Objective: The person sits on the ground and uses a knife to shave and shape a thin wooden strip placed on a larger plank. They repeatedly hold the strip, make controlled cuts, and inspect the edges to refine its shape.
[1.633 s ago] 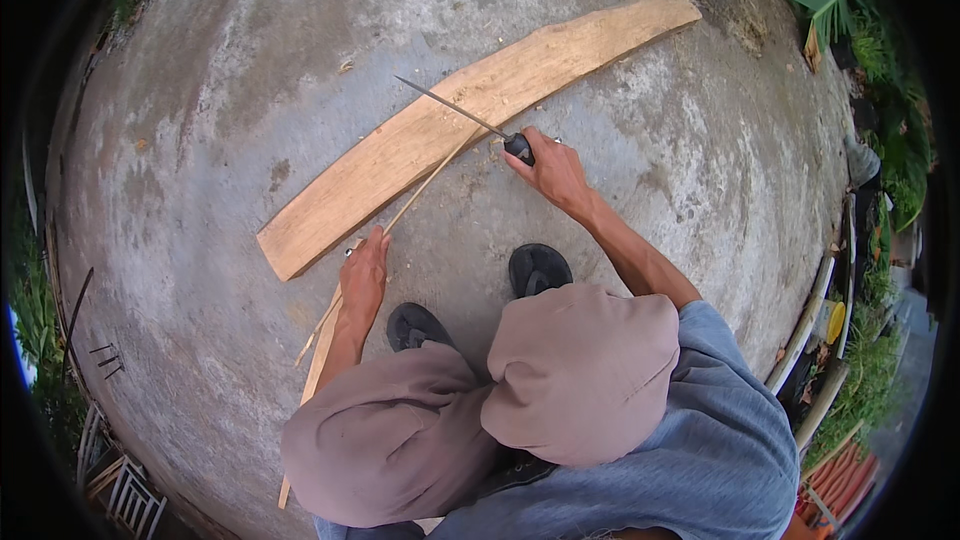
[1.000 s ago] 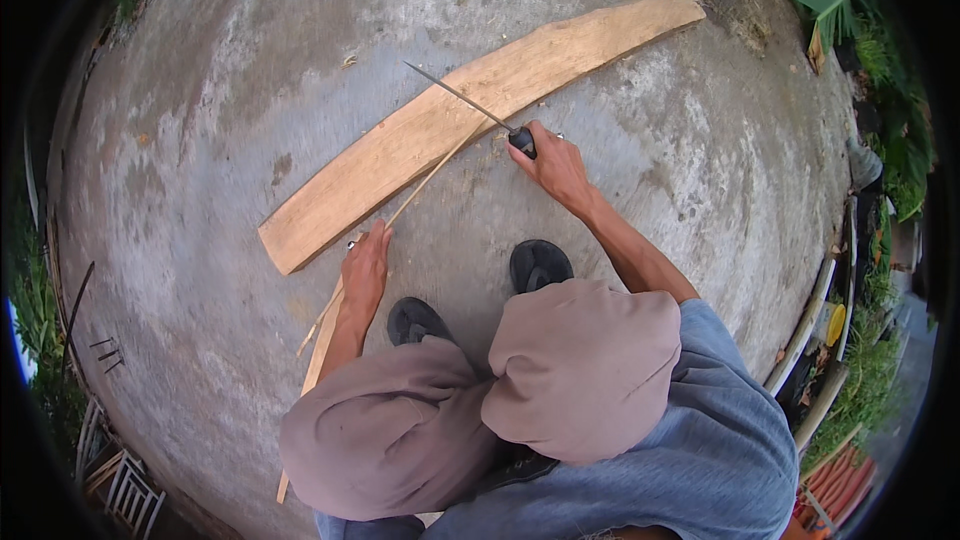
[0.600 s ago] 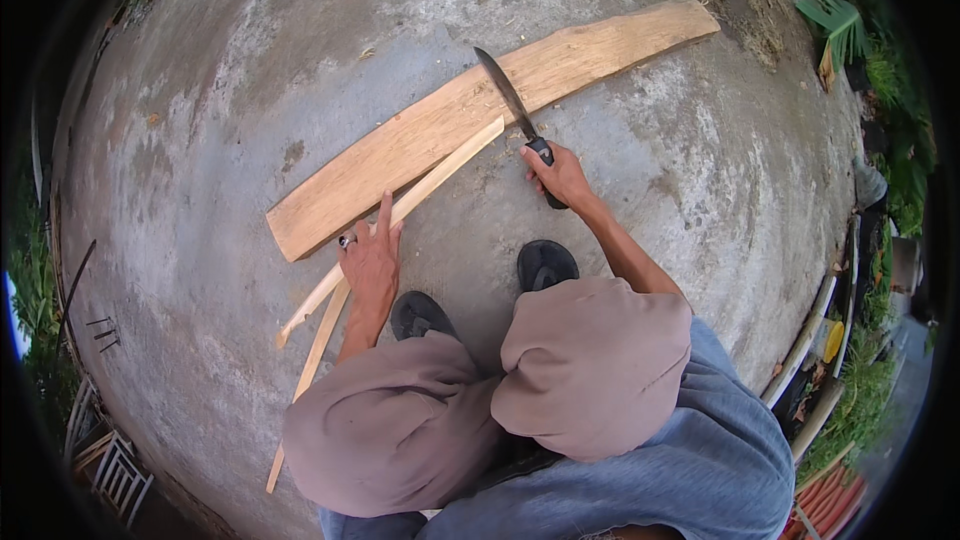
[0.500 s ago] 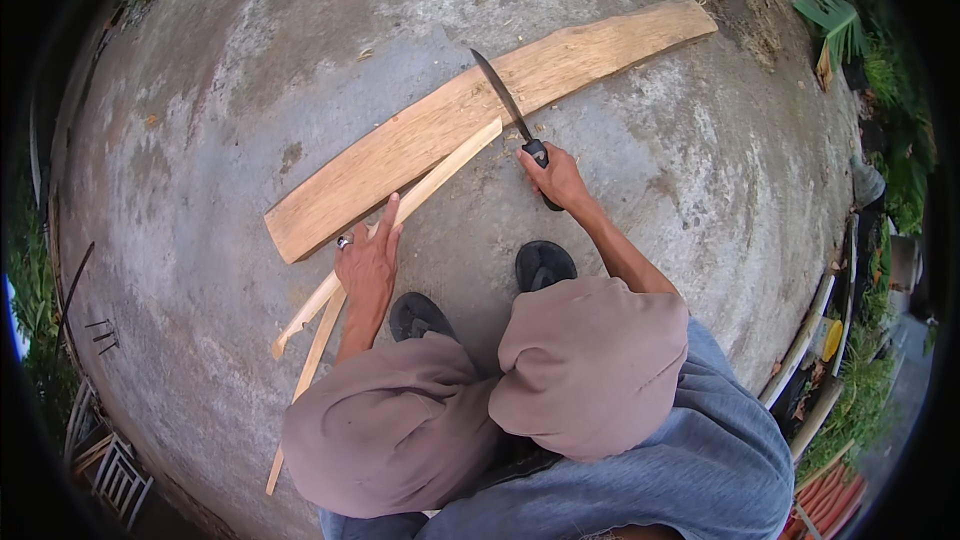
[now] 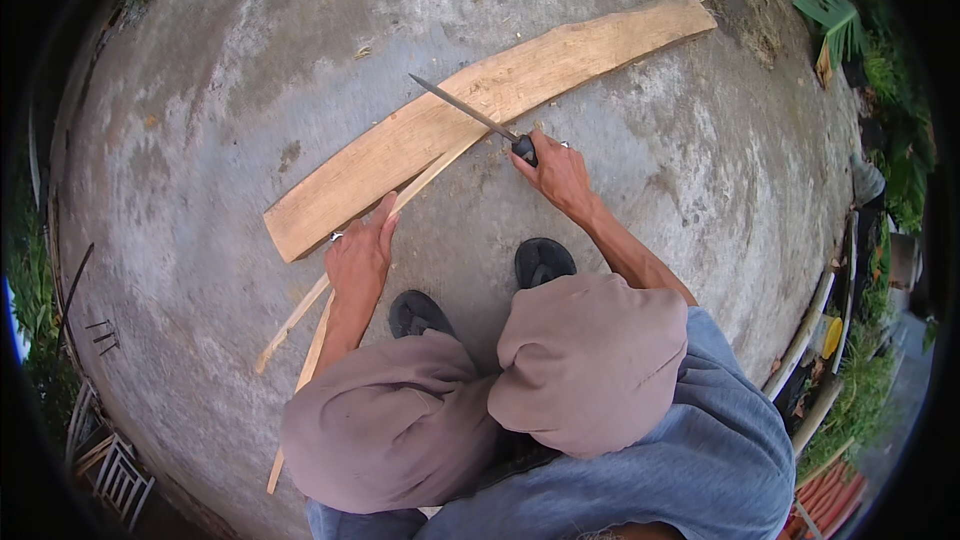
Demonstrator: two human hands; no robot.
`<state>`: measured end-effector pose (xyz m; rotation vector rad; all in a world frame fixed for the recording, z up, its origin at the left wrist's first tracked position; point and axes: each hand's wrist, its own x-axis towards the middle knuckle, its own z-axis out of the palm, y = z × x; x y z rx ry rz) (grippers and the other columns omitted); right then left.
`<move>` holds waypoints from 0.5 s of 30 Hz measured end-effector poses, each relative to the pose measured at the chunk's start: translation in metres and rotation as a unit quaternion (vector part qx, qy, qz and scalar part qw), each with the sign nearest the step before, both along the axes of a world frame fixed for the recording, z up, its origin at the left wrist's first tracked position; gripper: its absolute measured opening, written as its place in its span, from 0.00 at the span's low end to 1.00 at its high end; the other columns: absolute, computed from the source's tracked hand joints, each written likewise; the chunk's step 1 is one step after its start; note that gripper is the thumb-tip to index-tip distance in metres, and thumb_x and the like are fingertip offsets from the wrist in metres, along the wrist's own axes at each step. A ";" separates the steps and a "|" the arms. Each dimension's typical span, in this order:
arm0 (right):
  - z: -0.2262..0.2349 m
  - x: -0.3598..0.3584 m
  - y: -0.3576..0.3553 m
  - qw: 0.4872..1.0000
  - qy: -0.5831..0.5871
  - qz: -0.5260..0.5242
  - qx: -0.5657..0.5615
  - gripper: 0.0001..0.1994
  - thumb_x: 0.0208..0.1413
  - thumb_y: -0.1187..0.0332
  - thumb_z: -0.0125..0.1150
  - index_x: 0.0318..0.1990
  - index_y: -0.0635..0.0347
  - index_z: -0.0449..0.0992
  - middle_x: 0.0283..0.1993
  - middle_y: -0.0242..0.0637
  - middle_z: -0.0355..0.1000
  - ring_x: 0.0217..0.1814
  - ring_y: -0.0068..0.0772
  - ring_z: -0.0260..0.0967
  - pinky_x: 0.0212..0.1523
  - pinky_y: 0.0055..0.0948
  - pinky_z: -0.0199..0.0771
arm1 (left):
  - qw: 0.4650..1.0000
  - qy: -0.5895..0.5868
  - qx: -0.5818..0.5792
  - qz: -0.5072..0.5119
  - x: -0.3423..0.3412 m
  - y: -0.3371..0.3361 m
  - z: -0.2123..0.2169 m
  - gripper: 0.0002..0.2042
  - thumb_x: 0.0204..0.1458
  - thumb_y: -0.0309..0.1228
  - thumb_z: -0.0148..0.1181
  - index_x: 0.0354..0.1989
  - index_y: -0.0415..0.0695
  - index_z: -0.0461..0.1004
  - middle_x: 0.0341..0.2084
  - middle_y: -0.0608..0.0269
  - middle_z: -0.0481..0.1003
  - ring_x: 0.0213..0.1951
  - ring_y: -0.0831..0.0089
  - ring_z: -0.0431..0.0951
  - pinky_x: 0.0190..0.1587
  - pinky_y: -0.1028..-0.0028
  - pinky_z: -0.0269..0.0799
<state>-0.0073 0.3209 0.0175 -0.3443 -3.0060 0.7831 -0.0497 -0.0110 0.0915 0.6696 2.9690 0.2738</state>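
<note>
My right hand point(image 5: 560, 175) is closed round the black handle of a long knife point(image 5: 462, 106). Its narrow dark blade points to the upper left, crossing over the wooden plank point(image 5: 570, 55) and the far end of a thin wooden strip point(image 5: 430, 178). That strip is in my left hand point(image 5: 358, 258), gripped along its length with a finger stretched up beside it. The strip's far end reaches the plank's near edge. Whether the blade touches the wood, I cannot tell. A second strip point(image 5: 314, 348) lies slanting on the ground below my left wrist, partly hidden by my knee.
Concrete ground point(image 5: 200, 240) spreads around the plank. My dark sandals point(image 5: 545, 265) stand just beyond my bent knees. Green plants point(image 5: 880, 70) and poles point(image 5: 803, 335) border the right side. A white slatted frame point(image 5: 122, 475) lies at the lower left.
The knife has swung left, from pointing steeply up to lying across the strip's end. My right hand has turned and risen slightly. The held strip has turned and shifted toward the lower left.
</note>
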 end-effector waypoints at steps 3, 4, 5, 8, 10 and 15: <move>0.015 0.001 -0.009 0.999 0.048 0.013 -0.013 0.19 0.62 0.53 0.66 0.41 0.60 0.69 0.36 0.50 0.80 0.36 0.58 0.79 0.33 0.51 0.78 | 0.999 -0.034 0.008 0.018 -0.001 0.000 0.001 0.18 0.68 0.49 0.53 0.63 0.64 0.77 0.27 0.48 0.80 0.30 0.50 0.82 0.31 0.57 0.75; 0.013 0.001 -0.008 0.997 0.069 0.015 -0.008 0.19 0.62 0.53 0.66 0.40 0.60 0.69 0.36 0.50 0.80 0.36 0.57 0.79 0.33 0.51 0.78 | 0.999 -0.041 0.012 0.021 -0.001 0.000 0.001 0.18 0.68 0.49 0.52 0.63 0.64 0.77 0.27 0.48 0.80 0.31 0.50 0.82 0.31 0.57 0.75; 0.011 0.001 -0.007 0.996 0.090 0.017 -0.004 0.19 0.62 0.53 0.66 0.40 0.60 0.69 0.35 0.50 0.80 0.35 0.57 0.80 0.32 0.50 0.78 | 0.998 -0.048 0.015 0.024 0.000 -0.001 0.002 0.18 0.68 0.49 0.52 0.62 0.63 0.77 0.28 0.47 0.80 0.31 0.50 0.82 0.31 0.57 0.75; -0.018 -0.006 0.021 0.998 0.008 -0.030 0.047 0.19 0.61 0.53 0.67 0.40 0.59 0.70 0.35 0.50 0.80 0.35 0.56 0.80 0.32 0.50 0.78 | 0.999 -0.041 0.005 0.003 -0.004 0.008 0.004 0.19 0.68 0.48 0.52 0.63 0.63 0.77 0.28 0.47 0.80 0.32 0.50 0.83 0.32 0.56 0.76; -0.009 -0.010 0.014 1.000 -0.001 -0.024 0.013 0.18 0.61 0.54 0.67 0.41 0.60 0.70 0.35 0.51 0.80 0.35 0.56 0.80 0.33 0.50 0.78 | 0.999 -0.050 0.008 0.010 -0.003 0.004 0.001 0.19 0.68 0.48 0.52 0.64 0.63 0.76 0.28 0.47 0.80 0.32 0.49 0.83 0.33 0.55 0.75; 0.003 -0.003 -0.001 0.999 0.033 -0.009 -0.005 0.19 0.62 0.54 0.66 0.41 0.63 0.70 0.34 0.53 0.79 0.36 0.59 0.79 0.35 0.51 0.78 | 0.998 -0.052 0.024 0.008 0.002 -0.008 -0.012 0.19 0.69 0.48 0.51 0.64 0.63 0.75 0.28 0.47 0.80 0.33 0.49 0.83 0.32 0.54 0.75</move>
